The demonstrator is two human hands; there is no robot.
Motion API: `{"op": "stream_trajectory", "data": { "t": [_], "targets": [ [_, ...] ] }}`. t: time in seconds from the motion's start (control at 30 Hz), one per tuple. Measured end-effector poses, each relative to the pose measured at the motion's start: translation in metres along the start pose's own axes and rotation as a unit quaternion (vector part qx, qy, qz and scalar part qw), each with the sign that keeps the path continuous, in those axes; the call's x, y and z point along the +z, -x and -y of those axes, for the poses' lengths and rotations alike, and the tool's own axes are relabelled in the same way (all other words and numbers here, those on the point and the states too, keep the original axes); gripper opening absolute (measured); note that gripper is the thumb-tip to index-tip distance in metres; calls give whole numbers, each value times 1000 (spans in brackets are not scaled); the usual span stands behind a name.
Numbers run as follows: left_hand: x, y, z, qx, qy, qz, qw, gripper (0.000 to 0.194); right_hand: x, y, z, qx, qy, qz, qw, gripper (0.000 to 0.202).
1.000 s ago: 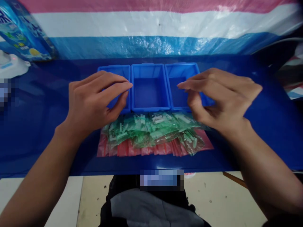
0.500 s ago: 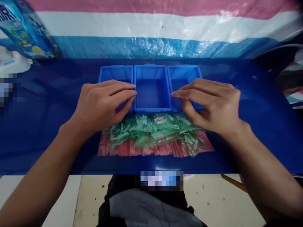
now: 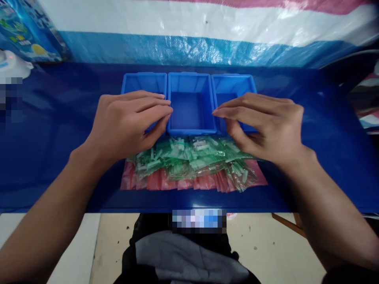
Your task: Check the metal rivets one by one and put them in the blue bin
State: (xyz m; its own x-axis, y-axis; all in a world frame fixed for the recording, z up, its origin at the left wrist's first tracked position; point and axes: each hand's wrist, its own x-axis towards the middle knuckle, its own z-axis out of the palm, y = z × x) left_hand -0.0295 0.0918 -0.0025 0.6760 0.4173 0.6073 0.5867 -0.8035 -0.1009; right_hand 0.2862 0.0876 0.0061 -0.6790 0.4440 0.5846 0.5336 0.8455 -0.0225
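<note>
Three blue plastic bins stand side by side: the left bin (image 3: 143, 82), the middle bin (image 3: 189, 132) and the right bin (image 3: 233, 83). My left hand (image 3: 127, 124) hovers over the left bin, thumb and fingertips drawn together by the wall shared with the middle bin; nothing shows in them. Over the right bin is my right hand (image 3: 263, 124), fingers stretched towards the middle bin, its thumb apart and nothing visible between. Each hand hides part of the bin below it. In front lie several green-tinted clear bags (image 3: 204, 156) of small whitish pieces, on top of red bags (image 3: 170, 183).
Everything rests on a blue table (image 3: 325, 169). A striped plastic sheet (image 3: 189, 35) hangs behind it. At the back left are a blue printed package (image 3: 32, 35) and a white device (image 3: 13, 65). A cable (image 3: 340, 57) runs at the right.
The view has tipped slightly, so bins, bags and table edge sit higher in the picture. Both hands keep nearly the same pose over the bins; the left fingertips look a little closer together.
</note>
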Motion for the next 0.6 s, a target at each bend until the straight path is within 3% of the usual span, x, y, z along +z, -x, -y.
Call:
{"op": "stream_trajectory", "data": {
  "t": [0.47, 0.6],
  "targets": [
    [-1, 0, -1, -6, -13, 8, 1000, 18, -2, -1, 3, -6, -4, -33, 999, 25],
    [0, 0, -2, -1, -15, 4, 1000, 18, -8, -5, 11, 11, -124, -37, 991, 23]
  ]
}}
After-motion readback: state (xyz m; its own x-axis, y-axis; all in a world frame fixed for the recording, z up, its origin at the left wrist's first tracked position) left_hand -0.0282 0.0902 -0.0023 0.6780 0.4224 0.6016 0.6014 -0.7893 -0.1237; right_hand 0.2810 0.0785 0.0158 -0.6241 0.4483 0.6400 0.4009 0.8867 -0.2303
